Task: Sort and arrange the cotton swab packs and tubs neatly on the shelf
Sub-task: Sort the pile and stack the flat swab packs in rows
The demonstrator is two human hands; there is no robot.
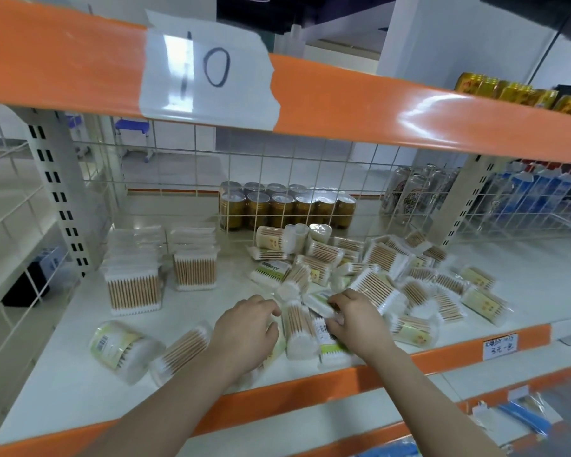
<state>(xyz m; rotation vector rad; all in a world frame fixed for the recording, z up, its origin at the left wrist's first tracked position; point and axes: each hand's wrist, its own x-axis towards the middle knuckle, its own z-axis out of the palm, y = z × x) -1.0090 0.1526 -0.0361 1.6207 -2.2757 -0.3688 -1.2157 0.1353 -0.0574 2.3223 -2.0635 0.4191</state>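
**Sorting cotton swabs on the shelf**

Reaching over the orange front edge, both hands work at the near side of a loose heap of swab packs (386, 275) in the middle of the white shelf (63, 374). The left hand (244, 331) lies palm down with curled fingers over a tub that it mostly hides; whether it truly grips that tub cannot be told. Just to its right a tub (299, 328) of wooden-stemmed swabs lies on its side between the two hands. The right hand (356, 319) pinches a small pack (320, 306) between thumb and fingertips at the heap's near edge.

Two more tubs (122, 349) lie on their sides to the left of the left hand, close to the front edge. Farther back on the left, two neat stacks of flat packs (134, 275) stand side by side, apart from the heap. Behind a white wire grid (277, 166), a block of gold cans (287, 209) stands on the far side. A taped paper label (208, 70) marked "10" is stuck on the orange beam above.
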